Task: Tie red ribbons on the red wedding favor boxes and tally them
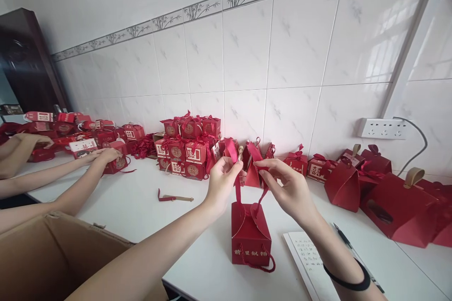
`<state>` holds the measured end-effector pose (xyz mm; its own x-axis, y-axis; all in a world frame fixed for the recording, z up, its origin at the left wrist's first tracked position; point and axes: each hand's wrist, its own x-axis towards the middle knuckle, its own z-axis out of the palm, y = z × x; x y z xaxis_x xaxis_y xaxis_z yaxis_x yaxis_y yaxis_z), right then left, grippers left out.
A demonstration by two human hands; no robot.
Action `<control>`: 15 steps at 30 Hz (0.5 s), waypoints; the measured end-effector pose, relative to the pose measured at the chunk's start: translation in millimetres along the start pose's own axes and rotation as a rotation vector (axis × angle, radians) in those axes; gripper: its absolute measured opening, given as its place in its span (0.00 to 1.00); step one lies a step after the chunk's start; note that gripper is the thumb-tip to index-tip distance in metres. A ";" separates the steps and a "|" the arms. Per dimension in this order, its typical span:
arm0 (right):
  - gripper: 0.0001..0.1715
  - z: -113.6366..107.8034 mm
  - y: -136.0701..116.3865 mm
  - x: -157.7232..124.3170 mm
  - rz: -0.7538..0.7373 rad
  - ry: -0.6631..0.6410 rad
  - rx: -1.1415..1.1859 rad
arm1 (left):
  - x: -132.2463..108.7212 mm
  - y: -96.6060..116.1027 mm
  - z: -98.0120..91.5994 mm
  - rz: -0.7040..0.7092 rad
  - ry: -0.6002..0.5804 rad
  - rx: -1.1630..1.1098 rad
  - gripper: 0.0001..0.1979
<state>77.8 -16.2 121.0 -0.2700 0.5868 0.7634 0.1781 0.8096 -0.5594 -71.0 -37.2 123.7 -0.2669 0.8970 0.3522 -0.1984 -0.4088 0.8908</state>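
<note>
A small red gift box with gold characters and a twisted cord handle stands upright at the table's front edge. From its folded top a red ribbon runs up in two ends. My left hand pinches one end above the box. A small gold-coloured piece shows at its fingertips, too small to name for certain. The other ribbon end goes up to my right hand, closed on it between thumb and fingers. Both hands are apart, a little above the box.
Stacked red boxes stand against the tiled wall, more red boxes at right. A notebook and pen lie beside my right forearm. A cardboard box is at front left. Other people's hands handle boxes at left.
</note>
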 end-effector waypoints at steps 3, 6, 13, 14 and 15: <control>0.10 -1.2 0.3 -0.3 -0.003 0.006 -0.011 | 1.2 -0.6 -1.0 -0.005 -0.013 -0.002 0.11; 0.10 -2.1 0.3 -0.2 -0.019 0.011 -0.008 | 2.3 -2.3 -4.4 -0.005 -0.030 0.003 0.10; 0.10 -2.1 -0.9 0.9 -0.047 0.010 0.015 | 0.0 -0.2 -8.0 -0.003 -0.042 -0.025 0.08; 0.10 -1.9 -1.1 1.0 -0.054 0.010 0.013 | -0.3 1.2 -7.4 -0.002 -0.044 -0.038 0.08; 0.10 -1.7 -1.1 1.0 -0.059 0.007 0.010 | -0.5 2.6 -6.5 -0.001 -0.046 -0.050 0.08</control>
<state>79.0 -16.5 122.9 -0.2729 0.5381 0.7975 0.1528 0.8427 -0.5163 -77.6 -39.8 124.0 -0.2231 0.9036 0.3657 -0.2458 -0.4152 0.8759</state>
